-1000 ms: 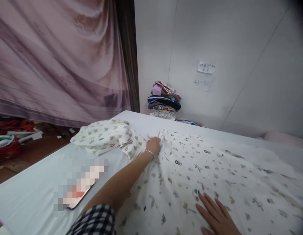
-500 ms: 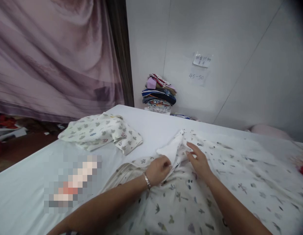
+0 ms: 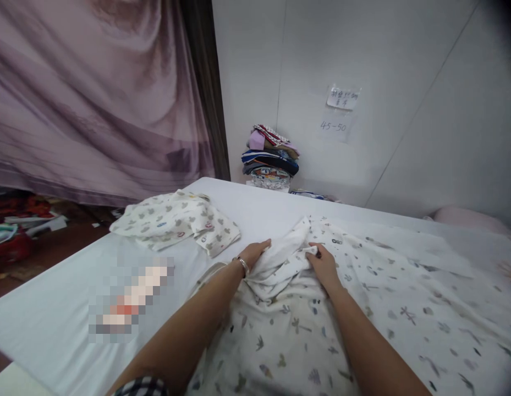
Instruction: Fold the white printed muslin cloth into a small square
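A large white cloth (image 3: pixel 292 335) printed with small grey-green plant shapes lies bunched and creased before me, spreading to the right. Its plain white side (image 3: pixel 289 239) shows where a flap is folded back between my hands. My right hand (image 3: pixel 324 267) pinches the cloth's edge between thumb and fingers. On the left of the flap, my left hand (image 3: pixel 253 257), with a bracelet (image 3: pixel 243 267) at the wrist, is closed over the cloth; its fingertips are partly hidden. Farther left rests a crumpled white cloth with grey prints (image 3: pixel 172 220), apart from both hands.
Under the cloths is a white-covered table (image 3: pixel 65 291); a pixelated patch (image 3: pixel 133 297) hides something on it. Folded fabrics (image 3: pixel 272 157) are stacked behind the far edge against a grey wall (image 3: pixel 362 49) with paper notes (image 3: pixel 341 99). A pink curtain (image 3: pixel 94 99) hangs left.
My left hand has moved forward and a little left along the flap. My right hand has closed on the cloth's edge, and the flap is now gathered into more folds.
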The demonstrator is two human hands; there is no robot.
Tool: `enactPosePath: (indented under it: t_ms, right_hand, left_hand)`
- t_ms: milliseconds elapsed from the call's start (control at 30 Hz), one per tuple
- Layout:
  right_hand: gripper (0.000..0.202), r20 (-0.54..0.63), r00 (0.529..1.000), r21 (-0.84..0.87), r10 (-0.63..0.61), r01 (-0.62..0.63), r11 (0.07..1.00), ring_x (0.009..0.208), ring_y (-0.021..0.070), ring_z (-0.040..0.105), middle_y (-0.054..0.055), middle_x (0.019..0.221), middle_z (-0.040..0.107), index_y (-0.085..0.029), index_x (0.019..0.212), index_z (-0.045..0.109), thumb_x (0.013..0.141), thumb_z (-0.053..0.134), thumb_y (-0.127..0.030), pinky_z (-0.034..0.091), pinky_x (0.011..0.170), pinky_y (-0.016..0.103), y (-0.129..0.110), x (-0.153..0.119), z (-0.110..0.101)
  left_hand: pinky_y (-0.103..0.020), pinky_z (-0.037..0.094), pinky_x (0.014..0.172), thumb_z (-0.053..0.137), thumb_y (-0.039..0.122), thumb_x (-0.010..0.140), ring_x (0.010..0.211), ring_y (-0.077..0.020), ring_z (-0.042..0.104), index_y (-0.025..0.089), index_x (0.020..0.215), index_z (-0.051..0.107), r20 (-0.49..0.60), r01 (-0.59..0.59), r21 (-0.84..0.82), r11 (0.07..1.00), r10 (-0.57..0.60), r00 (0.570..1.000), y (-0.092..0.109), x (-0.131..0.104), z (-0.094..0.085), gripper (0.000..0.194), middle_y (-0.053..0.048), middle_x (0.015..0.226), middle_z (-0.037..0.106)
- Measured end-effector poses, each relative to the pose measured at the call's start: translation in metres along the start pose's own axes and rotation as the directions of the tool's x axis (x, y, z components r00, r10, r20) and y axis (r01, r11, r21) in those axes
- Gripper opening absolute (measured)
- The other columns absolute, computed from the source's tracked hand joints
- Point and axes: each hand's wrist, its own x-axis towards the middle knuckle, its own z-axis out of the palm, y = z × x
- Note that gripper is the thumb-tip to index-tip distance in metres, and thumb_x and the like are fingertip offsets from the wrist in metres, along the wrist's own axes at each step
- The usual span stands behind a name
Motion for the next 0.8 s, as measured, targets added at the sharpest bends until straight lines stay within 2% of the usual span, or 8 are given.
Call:
enactPosePath:
  t_ms: [167, 333, 400, 500, 567, 633, 733, 800]
  right_hand:
    - [0.012, 0.044, 0.959, 0.141, -0.28, 0.271, 0.952, 0.072, 0.0179, 0.055, 0.003, 0.079, 0.062, -0.019, 0.08, 0.062, 0.076, 0.053, -0.026, 0.044, 0.065, 0.029, -0.019, -0.008, -0.009]
    - [0.024, 0.204, 0.714, 0.219, -0.67, 0.634, 0.742, 0.09, 0.019, 0.055, 0.006, 0.092, 0.062, -0.021, 0.09, 0.062, 0.078, 0.044, -0.009, 0.045, 0.079, 0.034, -0.06, -0.021, -0.02]
    - [0.032, 0.302, 0.63, 0.209, -0.715, 0.688, 0.695, 0.09, 0.019, 0.055, 0.006, 0.094, 0.062, -0.022, 0.095, 0.061, 0.076, 0.041, -0.005, 0.046, 0.077, 0.033, -0.079, -0.03, -0.026]
    - [0.038, 0.382, 0.552, 0.219, -0.742, 0.726, 0.652, 0.089, 0.019, 0.056, 0.006, 0.095, 0.064, -0.022, 0.101, 0.061, 0.076, 0.039, -0.003, 0.047, 0.074, 0.032, -0.102, -0.042, -0.035]
    - [0.036, 0.37, 0.563, 0.212, -0.739, 0.724, 0.657, 0.089, 0.0189, 0.058, 0.006, 0.096, 0.065, -0.022, 0.103, 0.06, 0.078, 0.04, -0.006, 0.048, 0.076, 0.033, -0.11, -0.048, -0.038]
    - [0.032, 0.326, 0.634, 0.178, -0.702, 0.688, 0.704, 0.088, 0.0184, 0.059, 0.005, 0.097, 0.065, -0.022, 0.103, 0.06, 0.08, 0.042, -0.009, 0.047, 0.075, 0.032, -0.112, -0.05, -0.04]
    - [0.025, 0.281, 0.749, 0.111, -0.601, 0.596, 0.795, 0.081, 0.0169, 0.059, 0.003, 0.093, 0.066, -0.022, 0.099, 0.06, 0.08, 0.047, -0.013, 0.046, 0.071, 0.029, -0.111, -0.049, -0.042]
    - [0.021, 0.273, 0.78, 0.081, -0.563, 0.565, 0.821, 0.076, 0.0161, 0.059, 0.001, 0.087, 0.065, -0.022, 0.095, 0.061, 0.08, 0.049, -0.015, 0.045, 0.07, 0.027, -0.11, -0.048, -0.045]
  left_hand:
    - [-0.037, 0.05, 0.06, 0.06, 0.064, 0.064, 0.064, -0.0245, 0.063, 0.016, 0.076, 0.06, -0.026, -0.025, 0.003, 1.0, 0.025, 0.999, 0.007, 0.004, 0.007, 0.05, -0.01, 0.071, 0.067]
    - [-0.034, 0.046, 0.079, 0.069, 0.022, 0.064, 0.082, -0.0197, 0.06, 0.017, 0.092, 0.06, -0.249, -0.325, 0.16, 0.932, 0.357, 0.901, 0.01, -0.001, 0.014, 0.03, -0.004, 0.082, 0.064]
    - [-0.032, 0.041, 0.09, 0.064, 0.012, 0.064, 0.096, -0.0177, 0.055, 0.02, 0.096, 0.06, -0.28, -0.483, 0.225, 0.846, 0.531, 0.8, 0.013, -0.012, 0.016, 0.033, -0.003, 0.097, 0.061]
    - [-0.034, 0.04, 0.094, 0.059, 0.007, 0.065, 0.102, -0.0179, 0.051, 0.02, 0.099, 0.06, -0.195, -0.778, 0.328, 0.535, 0.845, 0.498, 0.015, -0.036, 0.024, 0.036, -0.005, 0.104, 0.056]
    - [-0.035, 0.042, 0.09, 0.06, 0.009, 0.066, 0.102, -0.019, 0.05, 0.02, 0.104, 0.06, -0.13, -0.873, 0.332, 0.356, 0.934, 0.332, 0.016, -0.054, 0.032, 0.039, -0.007, 0.106, 0.055]
    - [-0.033, 0.044, 0.086, 0.062, 0.012, 0.068, 0.102, -0.019, 0.051, 0.021, 0.108, 0.058, -0.123, -0.899, 0.236, 0.369, 0.929, 0.349, 0.015, -0.07, 0.04, 0.041, -0.008, 0.11, 0.055]
    - [-0.028, 0.047, 0.075, 0.06, 0.018, 0.072, 0.092, -0.0169, 0.055, 0.019, 0.108, 0.057, -0.166, -0.864, 0.008, 0.503, 0.853, 0.495, 0.011, -0.086, 0.05, 0.036, -0.008, 0.106, 0.059]
    - [-0.026, 0.047, 0.071, 0.057, 0.019, 0.075, 0.087, -0.0154, 0.056, 0.019, 0.105, 0.058, -0.231, -0.839, -0.044, 0.542, 0.812, 0.536, 0.009, -0.092, 0.053, 0.031, -0.007, 0.103, 0.061]
